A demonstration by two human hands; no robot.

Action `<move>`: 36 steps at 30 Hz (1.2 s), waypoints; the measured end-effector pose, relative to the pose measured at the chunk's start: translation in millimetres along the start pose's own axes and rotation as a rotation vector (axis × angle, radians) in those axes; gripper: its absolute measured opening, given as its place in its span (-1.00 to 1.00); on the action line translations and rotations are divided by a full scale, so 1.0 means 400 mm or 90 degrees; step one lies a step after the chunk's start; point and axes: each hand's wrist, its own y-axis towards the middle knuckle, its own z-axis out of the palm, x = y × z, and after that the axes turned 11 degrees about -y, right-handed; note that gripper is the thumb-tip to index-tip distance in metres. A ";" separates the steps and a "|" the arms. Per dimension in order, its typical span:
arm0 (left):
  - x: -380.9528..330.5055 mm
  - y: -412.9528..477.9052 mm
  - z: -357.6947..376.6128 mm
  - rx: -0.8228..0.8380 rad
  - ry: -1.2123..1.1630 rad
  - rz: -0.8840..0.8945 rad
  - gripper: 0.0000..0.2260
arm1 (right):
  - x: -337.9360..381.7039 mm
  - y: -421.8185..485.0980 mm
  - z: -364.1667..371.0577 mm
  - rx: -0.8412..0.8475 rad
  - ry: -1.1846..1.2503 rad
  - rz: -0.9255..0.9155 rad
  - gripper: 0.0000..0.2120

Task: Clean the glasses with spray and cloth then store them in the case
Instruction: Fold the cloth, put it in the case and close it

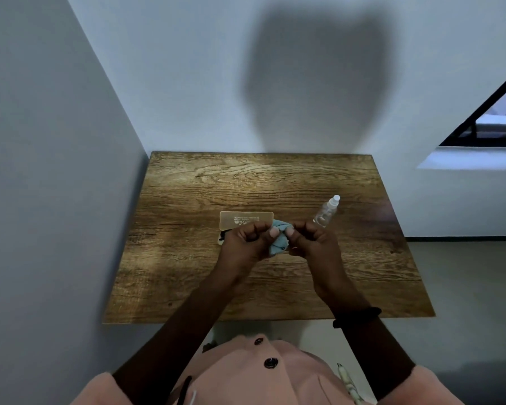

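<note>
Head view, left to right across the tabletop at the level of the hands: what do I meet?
left hand → blue cloth → right hand → spray bottle

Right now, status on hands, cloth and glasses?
Left hand and right hand both pinch the blue cloth. Glasses mostly hidden. Case and spray bottle on table.

Worktop (pixel 187 185): brown wood grain, faint sheen under the light.
Cloth (pixel 278 247): soft pale-teal fabric, matt, crumpled.
Spray bottle (pixel 326 213): clear glossy plastic, white cap.
Case (pixel 246 219): tan, smooth, pale print.
Wall (pixel 187 68): matt paint.
Garment (pixel 240 375): pink cloth, dark shiny buttons (pixel 270 363).
</note>
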 end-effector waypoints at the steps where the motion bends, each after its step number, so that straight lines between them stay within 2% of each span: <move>1: -0.008 -0.005 0.001 0.011 -0.027 -0.023 -0.78 | 0.006 -0.005 -0.004 0.033 0.068 0.048 -0.85; 3: -0.020 -0.012 0.003 0.016 -0.065 -0.072 -0.79 | 0.011 -0.010 -0.008 0.075 0.163 0.108 -0.81; 5: -0.030 -0.018 0.005 -0.006 -0.079 -0.116 -0.82 | 0.015 -0.016 0.003 0.022 0.146 0.113 -0.85; 7: -0.031 -0.021 0.004 -0.042 -0.070 -0.123 -0.85 | 0.013 -0.023 0.012 -0.113 0.011 0.036 -0.93; 9: -0.031 -0.025 0.004 -0.076 -0.060 -0.110 -0.87 | 0.018 -0.031 0.012 -0.193 -0.119 -0.099 -0.86; 13: -0.037 -0.032 0.009 -0.070 -0.041 -0.086 -0.85 | 0.027 -0.036 0.004 -0.130 -0.280 -0.282 -0.76; 17: -0.041 -0.039 0.017 -0.048 0.049 -0.031 -0.80 | 0.027 -0.027 -0.005 -0.137 -0.337 -0.340 -0.79; 20: -0.048 -0.044 0.023 -0.055 0.058 -0.027 -0.85 | 0.030 -0.025 -0.009 -0.143 -0.304 -0.303 -0.90; 22: -0.056 -0.044 0.023 -0.056 0.037 -0.053 -0.84 | 0.039 -0.029 -0.015 -0.124 -0.193 -0.189 -0.94; 25: -0.064 -0.044 0.023 -0.048 -0.012 -0.100 -0.81 | 0.063 -0.035 -0.035 0.033 0.057 0.033 -0.89; 27: -0.065 -0.044 0.023 -0.062 -0.037 -0.125 -0.82 | 0.077 -0.039 -0.044 0.126 0.193 0.133 -0.89; 29: -0.064 -0.045 0.024 -0.074 -0.053 -0.142 -0.80 | 0.086 -0.043 -0.048 0.161 0.298 0.203 -0.93; 33: -0.066 -0.043 0.015 -0.102 -0.092 -0.135 -0.77 | 0.083 -0.047 -0.054 0.160 0.321 0.230 -0.92; 36: -0.066 -0.046 0.007 -0.131 -0.089 -0.094 -0.82 | 0.085 -0.056 -0.059 0.029 0.157 0.088 -0.93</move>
